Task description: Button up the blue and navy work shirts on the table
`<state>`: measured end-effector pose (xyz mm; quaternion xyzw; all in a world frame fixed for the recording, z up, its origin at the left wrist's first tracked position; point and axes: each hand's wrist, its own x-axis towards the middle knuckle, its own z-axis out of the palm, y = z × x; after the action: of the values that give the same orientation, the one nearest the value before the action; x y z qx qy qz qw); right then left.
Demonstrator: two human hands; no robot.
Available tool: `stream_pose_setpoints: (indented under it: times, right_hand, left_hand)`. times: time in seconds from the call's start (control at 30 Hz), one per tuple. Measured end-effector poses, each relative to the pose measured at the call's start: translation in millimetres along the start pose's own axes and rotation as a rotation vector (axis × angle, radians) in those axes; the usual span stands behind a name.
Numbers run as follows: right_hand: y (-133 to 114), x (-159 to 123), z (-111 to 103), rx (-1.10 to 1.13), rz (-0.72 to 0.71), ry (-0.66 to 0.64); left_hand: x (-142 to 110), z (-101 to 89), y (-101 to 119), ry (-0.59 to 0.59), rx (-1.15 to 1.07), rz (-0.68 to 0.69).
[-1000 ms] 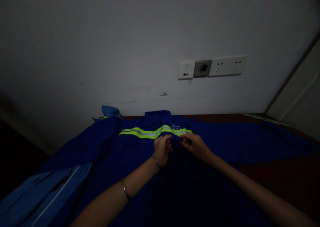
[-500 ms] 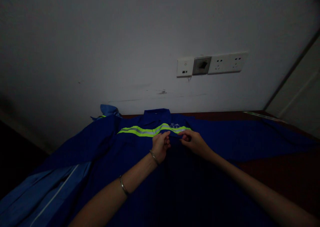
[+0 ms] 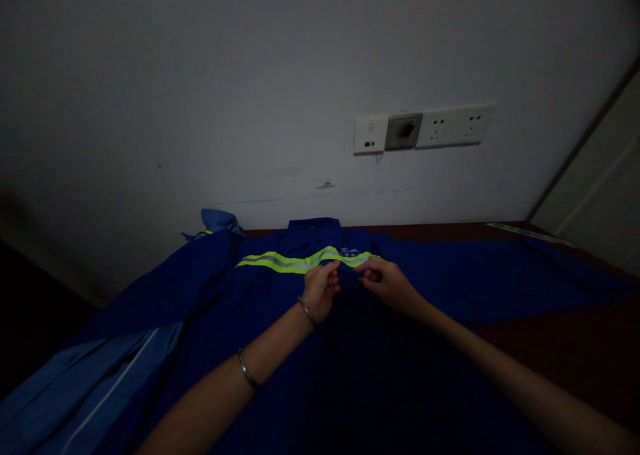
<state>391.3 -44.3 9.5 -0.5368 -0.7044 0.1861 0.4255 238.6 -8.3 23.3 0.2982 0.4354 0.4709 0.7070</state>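
Note:
A dark blue work jacket (image 3: 235, 295) lies spread flat on a dark wooden table (image 3: 560, 335), collar toward the wall. A yellow and grey reflective stripe (image 3: 280, 261) runs across its chest. My left hand (image 3: 321, 289) is closed, pinching the jacket's front just below the stripe. My right hand (image 3: 386, 281) is closed too, pinching the fabric right beside it. The two hands almost touch at the jacket's middle. What sits between the fingertips is too small and dark to make out. Two thin bracelets circle my left forearm.
A lighter blue garment (image 3: 100, 375) lies at the left, partly under the jacket. A white wall rises close behind the table, with a row of sockets and a switch (image 3: 423, 129). The right sleeve (image 3: 500, 268) stretches along the table toward the right edge.
Both hands have crept slightly farther up the jacket front toward the stripe, staying pinched on the fabric. The jacket has not shifted.

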Motion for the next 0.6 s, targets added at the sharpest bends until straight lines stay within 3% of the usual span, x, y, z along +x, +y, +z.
stream_pose_setpoints:
  times: [0.43,0.6]
  right_hand:
    - [-5.4,-0.7,1.2,-0.074,-0.081,0.007]
    - [-5.0,-2.1,2.1,-0.029,-0.029,0.018]
  left_hand:
    - [1.0,1.4,3.0,-0.011,-0.016,0.034]
    - [2.2,1.4,4.3,-0.035,0.031,0.016]
